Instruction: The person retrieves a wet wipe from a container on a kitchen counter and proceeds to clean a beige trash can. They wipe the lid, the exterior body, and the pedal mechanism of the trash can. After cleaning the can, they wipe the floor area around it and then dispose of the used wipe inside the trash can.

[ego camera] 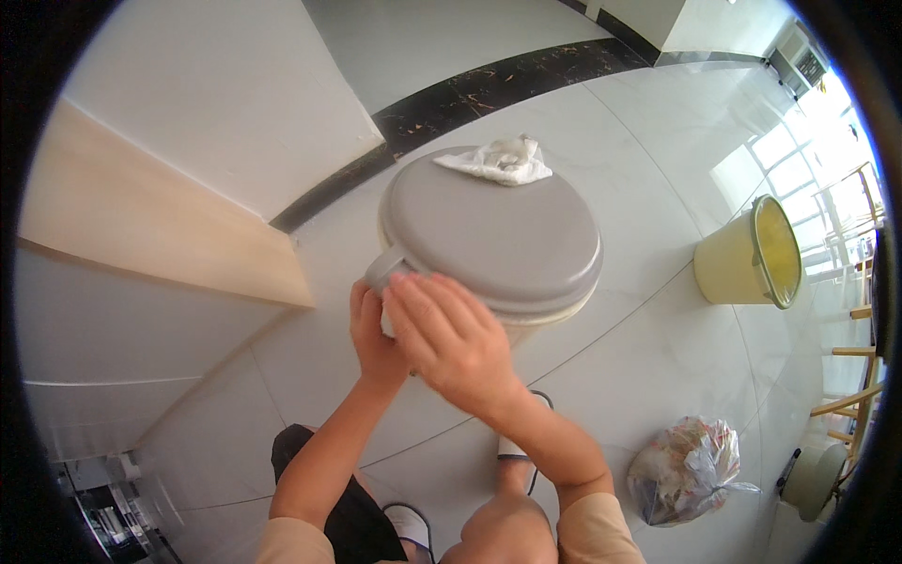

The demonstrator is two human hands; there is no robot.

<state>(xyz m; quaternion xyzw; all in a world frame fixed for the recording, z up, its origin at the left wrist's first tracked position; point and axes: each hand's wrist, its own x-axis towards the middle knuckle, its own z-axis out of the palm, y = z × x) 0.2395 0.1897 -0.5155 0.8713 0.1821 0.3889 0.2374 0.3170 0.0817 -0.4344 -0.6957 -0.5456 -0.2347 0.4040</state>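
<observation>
A round bin stands before me, its grey plastic lid seated on a cream body. A crumpled white tissue rests on the lid's far edge. On the lid's near left side, a grey tab sticks out. My left hand has its fingers curled against the outer side of this tab. Over the tab's inner end and the lid rim lies my right hand, fingers close together and slightly blurred. A pale sliver shows between the hands; what it is, I cannot make out. The right palm is hidden.
To the right, a yellow bucket stands on the tiled floor. A tied clear plastic bag of rubbish sits lower right, near wooden chair legs. A wooden panel and white wall bound the left; a dark marble threshold crosses behind.
</observation>
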